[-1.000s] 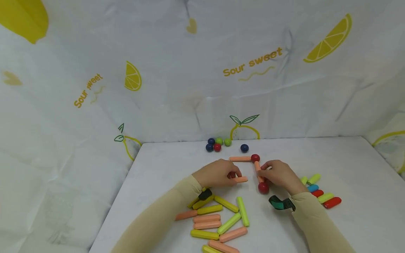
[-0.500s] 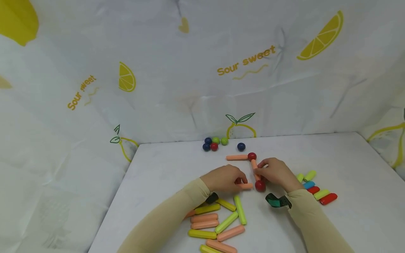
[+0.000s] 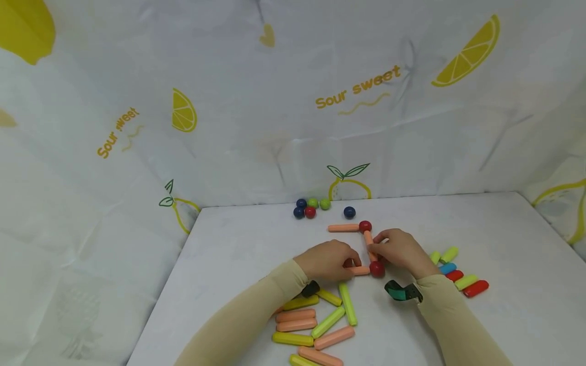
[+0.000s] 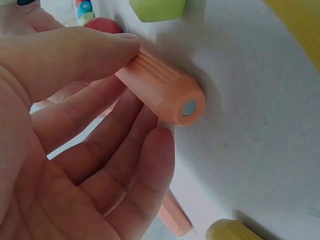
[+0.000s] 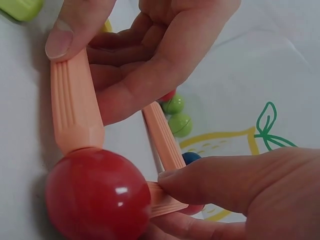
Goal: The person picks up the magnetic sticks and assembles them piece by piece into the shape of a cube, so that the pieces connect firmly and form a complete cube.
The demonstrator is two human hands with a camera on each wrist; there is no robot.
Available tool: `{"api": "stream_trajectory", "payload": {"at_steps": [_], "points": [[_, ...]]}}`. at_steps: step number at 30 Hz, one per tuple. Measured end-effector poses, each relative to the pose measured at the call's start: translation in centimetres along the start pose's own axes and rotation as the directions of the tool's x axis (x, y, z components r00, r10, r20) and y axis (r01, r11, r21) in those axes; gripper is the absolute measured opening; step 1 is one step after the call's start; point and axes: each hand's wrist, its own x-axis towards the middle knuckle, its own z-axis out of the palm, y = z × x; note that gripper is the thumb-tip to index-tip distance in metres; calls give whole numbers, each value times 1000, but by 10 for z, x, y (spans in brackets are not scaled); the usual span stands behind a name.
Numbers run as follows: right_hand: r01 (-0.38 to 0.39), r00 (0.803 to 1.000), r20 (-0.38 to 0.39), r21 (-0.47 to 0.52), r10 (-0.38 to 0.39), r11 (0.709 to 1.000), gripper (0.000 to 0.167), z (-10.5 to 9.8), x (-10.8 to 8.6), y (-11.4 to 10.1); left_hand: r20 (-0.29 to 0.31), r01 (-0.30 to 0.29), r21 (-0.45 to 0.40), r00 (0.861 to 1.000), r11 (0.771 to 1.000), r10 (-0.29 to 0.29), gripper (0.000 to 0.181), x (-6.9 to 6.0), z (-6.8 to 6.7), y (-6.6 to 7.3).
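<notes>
Against red ball (image 5: pixel 97 195), stick (image 5: pixel 75 105) formerly apart

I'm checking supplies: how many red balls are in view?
3. One red ball sits farthest back; a second ball and third ball are at the far and near ends of one peach stick. Others may be hidden.

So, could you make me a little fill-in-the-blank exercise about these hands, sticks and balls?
1. The left hand holds a peach stick against a ball coloured ____.
2. The right hand pinches a second stick, running between that ball and a farther ball of the ____ colour.
3. The lone ball right of the rear cluster is dark ____.

Missing words: red; same; blue.
</notes>
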Motion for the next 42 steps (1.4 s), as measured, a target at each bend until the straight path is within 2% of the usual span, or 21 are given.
{"api": "stream_trajectory", "payload": {"at_steps": [3,6,8,10,12,15,18,20,22,25,29,32,36,42], "points": [[-3,1000,5,-8,3,1000,47,0,1,0,2,0,-6,1000,1000,0,16,-1,1,0],[-2,1000,5,-14,2,1000,48,-1,1,0,-6,2,-53,1000,999,-3,18,-5,-2,-3],[-4,1000,9,-17,4,1000,48,-1,0,-1,-39,9,-112,999,994,-14,22,-13,-7,-10],[-4,1000,11,-21,5,1000,49,-2,0,-1,-97,25,-178,994,984,-43,26,-27,-15,-21],[-12,1000,15,-20,12,1000,49,-5,-2,-1,-159,53,-233,983,971,-91,28,-43,-21,-35],[-15,1000,26,-29,16,999,50,-6,-2,-5,-230,130,-274,953,953,-196,28,-72,-22,-59],[-8,999,33,-44,9,999,53,-7,-2,-4,-246,196,-298,930,934,-274,26,-95,-19,-74],[0,999,38,-54,2,999,55,-8,-1,-3,-246,219,-311,922,925,-300,21,-107,-16,-80],[8,999,45,-59,-6,998,57,-7,1,-1,-236,223,-314,923,923,-303,13,-119,-12,-81],[19,998,60,-67,-15,998,59,-7,3,1,-211,205,-308,937,929,-277,2,-140,-4,-80],[57,996,70,-83,-52,995,59,-13,2,3,-175,183,-306,954,934,-244,8,-174,4,-73],[89,995,49,-86,-85,992,56,-25,1,0,-156,193,-281,957,940,-243,13,-195,9,-68],[184,983,1,-108,-185,977,50,-33,13,-24,-171,193,-192,959,962,-226,12,-204,20,-64],[379,923,-9,-139,-384,915,39,-22,51,-67,-228,151,-78,960,985,-165,4,-202,31,-57]]}}
